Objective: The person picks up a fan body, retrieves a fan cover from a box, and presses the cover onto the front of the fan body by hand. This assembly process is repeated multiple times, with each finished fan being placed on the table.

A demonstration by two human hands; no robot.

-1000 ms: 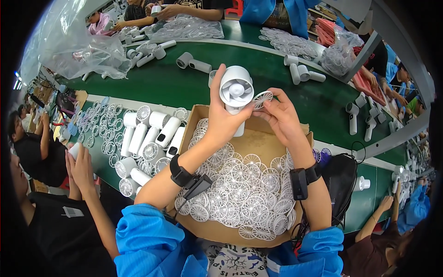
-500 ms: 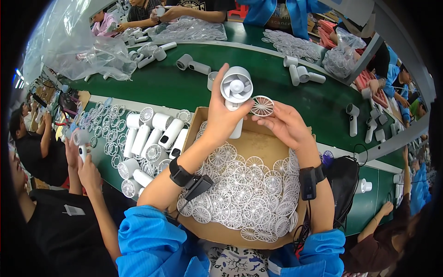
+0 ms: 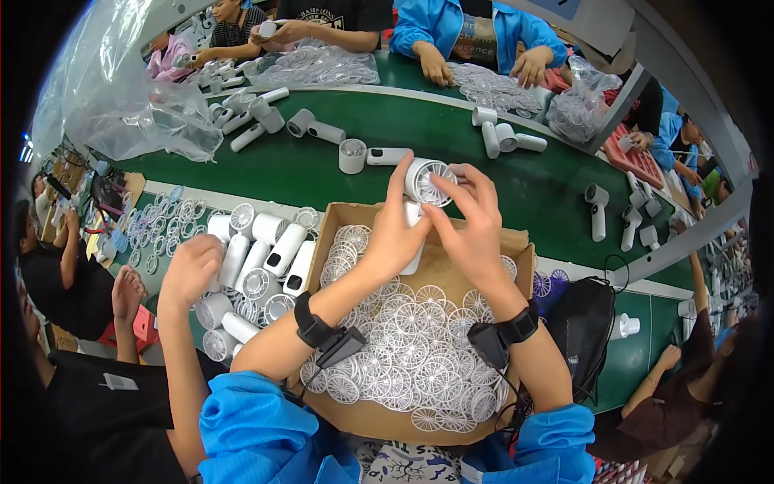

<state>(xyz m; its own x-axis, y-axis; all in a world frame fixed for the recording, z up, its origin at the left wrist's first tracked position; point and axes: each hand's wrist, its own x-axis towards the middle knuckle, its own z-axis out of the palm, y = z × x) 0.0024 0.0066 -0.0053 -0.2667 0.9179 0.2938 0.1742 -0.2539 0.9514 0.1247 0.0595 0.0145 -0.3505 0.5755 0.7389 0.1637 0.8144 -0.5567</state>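
My left hand [image 3: 397, 234] grips a white handheld fan [image 3: 426, 184] by its handle, with the round head up and facing me. My right hand [image 3: 470, 219] presses a round white wire grille onto the front of that fan head with its fingertips. Both hands hover over an open cardboard box [image 3: 519, 247] full of several loose white grilles [image 3: 411, 347]. Black bands sit on both of my wrists.
White fan bodies [image 3: 266, 256] lie left of the box, where a neighbour's hand [image 3: 189, 266] reaches. More fans [image 3: 355, 153] lie on the green belt [image 3: 451, 153]. A clear plastic bag [image 3: 137, 105] is far left. People work across the belt. A black bag [image 3: 582, 323] sits right.
My right hand has brought the grille from beside the fan head onto its front. The fan now sits lower and closer to the box. The neighbour's hand moved in onto the fan bodies.
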